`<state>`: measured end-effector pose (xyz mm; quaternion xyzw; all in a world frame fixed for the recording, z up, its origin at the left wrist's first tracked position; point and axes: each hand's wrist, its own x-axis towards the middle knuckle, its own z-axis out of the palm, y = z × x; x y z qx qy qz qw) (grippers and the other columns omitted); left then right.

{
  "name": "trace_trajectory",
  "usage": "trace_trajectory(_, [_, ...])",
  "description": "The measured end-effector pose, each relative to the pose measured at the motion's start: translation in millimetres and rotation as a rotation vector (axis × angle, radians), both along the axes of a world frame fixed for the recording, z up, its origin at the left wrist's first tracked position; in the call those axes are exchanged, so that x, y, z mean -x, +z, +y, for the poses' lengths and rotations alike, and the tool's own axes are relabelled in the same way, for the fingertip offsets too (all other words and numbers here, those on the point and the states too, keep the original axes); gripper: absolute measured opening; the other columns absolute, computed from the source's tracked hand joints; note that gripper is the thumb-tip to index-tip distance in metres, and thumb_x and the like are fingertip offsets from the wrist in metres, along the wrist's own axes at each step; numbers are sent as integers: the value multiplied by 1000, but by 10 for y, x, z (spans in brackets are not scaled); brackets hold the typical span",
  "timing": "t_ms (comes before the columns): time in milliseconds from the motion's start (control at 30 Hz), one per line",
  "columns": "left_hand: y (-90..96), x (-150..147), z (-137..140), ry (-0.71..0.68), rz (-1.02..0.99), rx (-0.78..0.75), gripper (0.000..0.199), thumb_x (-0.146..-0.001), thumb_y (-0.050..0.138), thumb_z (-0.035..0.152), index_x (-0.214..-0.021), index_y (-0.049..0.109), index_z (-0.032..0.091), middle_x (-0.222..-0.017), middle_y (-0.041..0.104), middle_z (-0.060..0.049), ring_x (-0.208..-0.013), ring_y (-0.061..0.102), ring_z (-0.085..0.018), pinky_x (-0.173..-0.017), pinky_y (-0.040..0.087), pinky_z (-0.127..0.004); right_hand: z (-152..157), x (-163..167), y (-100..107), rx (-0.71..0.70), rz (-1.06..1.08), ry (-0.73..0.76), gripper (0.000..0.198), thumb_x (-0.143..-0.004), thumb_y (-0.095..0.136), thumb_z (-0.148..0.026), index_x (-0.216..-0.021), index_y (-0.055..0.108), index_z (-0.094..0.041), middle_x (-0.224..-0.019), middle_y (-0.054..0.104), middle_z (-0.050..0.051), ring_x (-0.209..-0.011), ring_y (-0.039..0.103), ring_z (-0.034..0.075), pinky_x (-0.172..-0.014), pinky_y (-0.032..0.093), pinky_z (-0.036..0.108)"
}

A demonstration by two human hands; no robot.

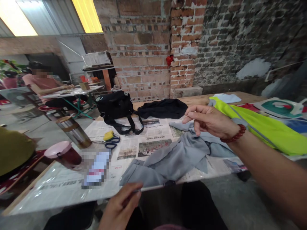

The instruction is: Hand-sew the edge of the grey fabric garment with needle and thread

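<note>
A grey garment [172, 156] lies crumpled along the front of a table covered with newspaper under clear plastic. Above its right part, my right hand [211, 119], with a red bead bracelet at the wrist, is raised in a pinch; a faint thin line shows at the fingertips, too fine to name. Low in front of the table edge, near the garment's left end, my left hand [122, 204] is closed, thumb against forefinger. A small dark sliver shows between those fingers, its kind unclear. Neither hand visibly touches the garment.
Left on the table are a steel flask [78, 135], a pink-lidded cup [64, 153], blue-handled scissors [112, 143], a yellow object [108, 135] and a blurred-out flat item [97, 169]. Behind lie a black bag [115, 105] and black cloth [163, 108]; right, a yellow vest [261, 124] and iron [279, 107].
</note>
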<state>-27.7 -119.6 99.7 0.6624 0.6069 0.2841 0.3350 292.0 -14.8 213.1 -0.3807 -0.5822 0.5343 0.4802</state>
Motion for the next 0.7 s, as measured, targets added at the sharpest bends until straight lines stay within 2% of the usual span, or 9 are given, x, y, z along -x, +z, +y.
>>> trace_trajectory(33, [164,-173,104,-12,-113,-3,31,-74,54,43,-96,67,25,-87,68,-3,-63,59,-16,-55,50,-24,-32,15,15,-5,-14,4,18,-74,61,-32,-82,55,-17,-84,69,4,-37,55,6,-30,24,15])
trace_trajectory(100, [448,-507,285,-47,-240,-76,27,-73,57,39,-89,68,21,-72,66,-2,-54,53,-12,-51,45,-22,-86,43,34,-12,-25,9,19,-74,61,-33,-81,55,-17,-89,68,5,-38,55,5,-31,24,16])
trace_trajectory(133, [558,-655,366,-65,-257,-112,22,-73,58,37,-78,69,19,-63,62,-1,-52,50,-11,-50,42,-21,-109,55,38,-13,-23,8,20,-74,61,-33,-81,56,-16,-89,67,5,-38,55,5,-31,24,16])
trace_trajectory(200, [705,-893,517,-91,-298,-181,25,-71,60,33,-54,63,15,-51,53,0,-51,46,-10,-48,37,-19,-149,73,41,-9,-13,0,20,-73,61,-33,-81,58,-15,-80,66,3,-39,54,5,-31,23,16])
trace_trajectory(267, [774,-1061,657,-112,-402,-205,21,-70,61,29,-55,63,15,-52,54,1,-52,45,-9,-48,35,-19,-186,87,43,-1,0,-12,20,-73,62,-32,-82,60,-15,-67,63,0,-39,52,4,-32,22,17])
trace_trajectory(333, [802,-1173,772,-124,-545,-199,10,-69,62,24,-72,67,17,-58,57,1,-54,47,-9,-48,36,-18,-222,100,52,3,17,-22,18,-72,63,-31,-80,61,-15,-60,58,-3,-38,48,3,-34,23,17])
trace_trajectory(433, [827,-1272,876,-177,-668,-163,16,-69,61,22,-83,68,17,-62,57,1,-51,45,-8,-46,35,-18,-269,124,77,-3,34,-14,16,-71,64,-29,-77,62,-14,-53,52,-5,-36,39,1,-35,24,17])
trace_trajectory(567, [873,-1332,909,-270,-682,-131,14,-69,62,23,-80,69,17,-69,59,-1,-53,45,-7,-46,36,-19,-297,154,107,-8,29,14,16,-71,63,-29,-77,62,-14,-45,45,-7,-36,34,2,-36,20,18])
trace_trajectory(700, [908,-1364,926,-403,-670,-129,15,-69,62,18,-81,70,17,-80,63,-3,-65,50,-10,-56,40,-20,-298,166,114,-2,38,28,16,-71,64,-29,-77,62,-14,-45,46,-7,-36,34,2,-36,18,19])
